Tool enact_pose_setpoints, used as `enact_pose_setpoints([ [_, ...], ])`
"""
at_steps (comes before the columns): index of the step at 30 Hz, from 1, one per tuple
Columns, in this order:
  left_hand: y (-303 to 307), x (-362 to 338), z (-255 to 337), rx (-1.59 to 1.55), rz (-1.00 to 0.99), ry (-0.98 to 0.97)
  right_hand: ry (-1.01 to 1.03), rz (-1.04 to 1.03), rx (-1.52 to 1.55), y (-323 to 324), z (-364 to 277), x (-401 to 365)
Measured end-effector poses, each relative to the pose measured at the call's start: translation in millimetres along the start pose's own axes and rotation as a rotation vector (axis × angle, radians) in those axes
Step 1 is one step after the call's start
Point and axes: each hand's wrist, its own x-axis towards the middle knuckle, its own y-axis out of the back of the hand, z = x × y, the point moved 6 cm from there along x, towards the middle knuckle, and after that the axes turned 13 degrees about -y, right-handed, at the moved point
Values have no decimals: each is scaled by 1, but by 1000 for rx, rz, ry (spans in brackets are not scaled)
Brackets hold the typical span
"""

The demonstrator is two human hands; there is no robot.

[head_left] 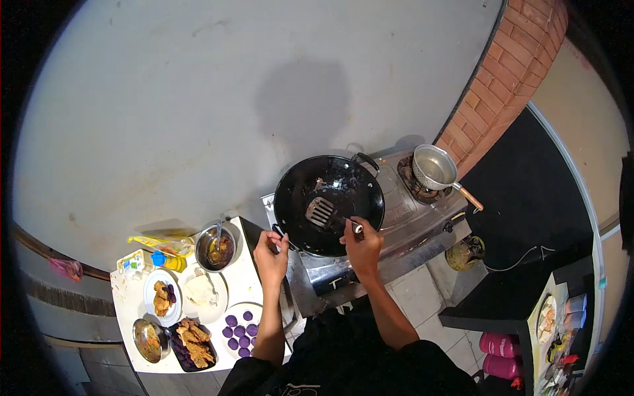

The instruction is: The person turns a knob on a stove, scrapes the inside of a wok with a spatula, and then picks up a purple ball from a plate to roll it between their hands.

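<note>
A large black wok point(356, 188) sits on the left side of the gas stove, its inside dark and shiny with a few scraps in it. My right hand point(363, 251) is closed around the black handle of a slotted spatula point(320, 211), whose metal head rests inside the wok. At the wok's near left rim, my left hand point(271, 259) has its fingers curled at the wok handle point(279, 231) and appears to grip it. The far handle point(365, 163) is free.
A saucepan point(434, 168) stands on the stove's right burner, its wooden handle pointing outward. The white table point(125, 317) at left holds a metal bowl point(215, 246), fried food point(194, 343), purple balls point(244, 331) and a yellow bottle point(173, 262). Pink gas cylinders point(500, 356) stand lower right.
</note>
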Motion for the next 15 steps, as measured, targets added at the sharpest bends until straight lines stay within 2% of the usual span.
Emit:
enact_pose_setpoints([
  [3, 1, 0, 2, 1, 8, 8, 23, 1, -14, 2, 1, 1],
  [7, 0, 1, 5, 10, 19, -17, -91, 11, -22, 14, 8, 11],
  [10, 0, -1, 5, 6, -46, 127, -176, 24, 17, 24, 6, 17],
  [15, 0, -1, 5, -7, -36, 125, -158, -3, -5, 20, 14, 20],
])
